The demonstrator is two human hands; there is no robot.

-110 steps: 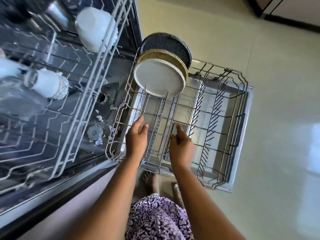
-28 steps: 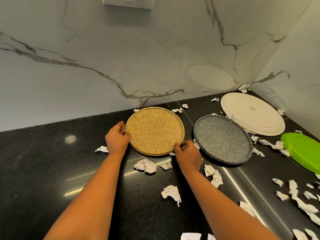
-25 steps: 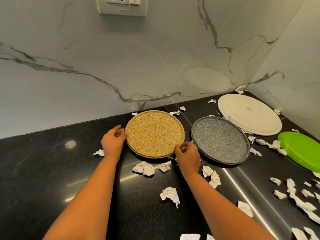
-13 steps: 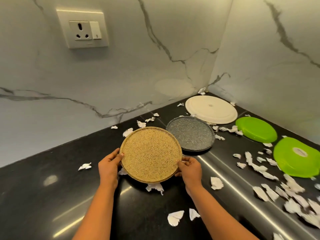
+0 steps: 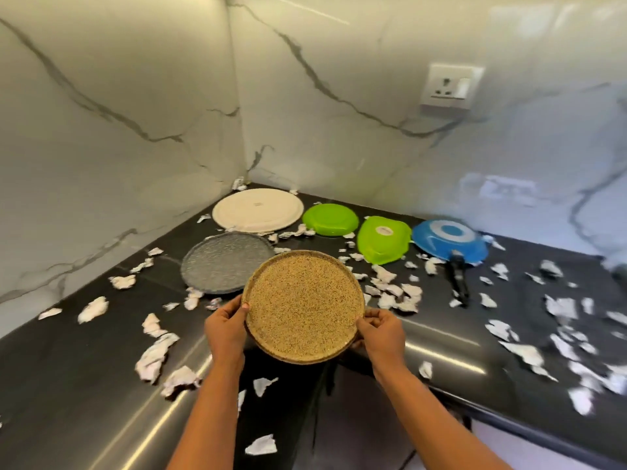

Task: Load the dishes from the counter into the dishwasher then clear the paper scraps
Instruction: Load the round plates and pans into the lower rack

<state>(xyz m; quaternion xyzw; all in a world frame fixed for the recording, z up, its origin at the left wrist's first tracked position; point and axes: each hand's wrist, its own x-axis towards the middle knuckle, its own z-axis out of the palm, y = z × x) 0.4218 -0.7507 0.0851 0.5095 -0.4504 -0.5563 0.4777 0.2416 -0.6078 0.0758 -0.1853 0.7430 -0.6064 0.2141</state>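
Grip comes first: the tan speckled plate (image 5: 303, 305) appears lifted clear of the desk (image 5: 84, 401), roughly level above its front part. The left hand (image 5: 225, 329) is on the rim at nine o'clock and the right hand (image 5: 381, 330) at four o'clock. The fingers (image 5: 373, 317) of both hands close narrowly on the rim, thumbs on top and the rest tucked beneath. The dishwasher is out of view. To carry the plate there well, hold it flat until it passes the desk edge. Tip it upright only above the rack, so the rim slides between the tines rather than knocking them. Paper scraps (image 5: 154, 357) lie all over the desk. Whether any cling under the plate cannot be seen, so a glance beneath is wise. On the desk, counted from the held plate, sit the grey plate (image 5: 220, 262) at ten o'clock, the white plate (image 5: 258, 210) at eleven, the round green dish (image 5: 330, 219) at twelve, the second green dish (image 5: 383, 239) at one and the blue pan (image 5: 448, 240) at two.
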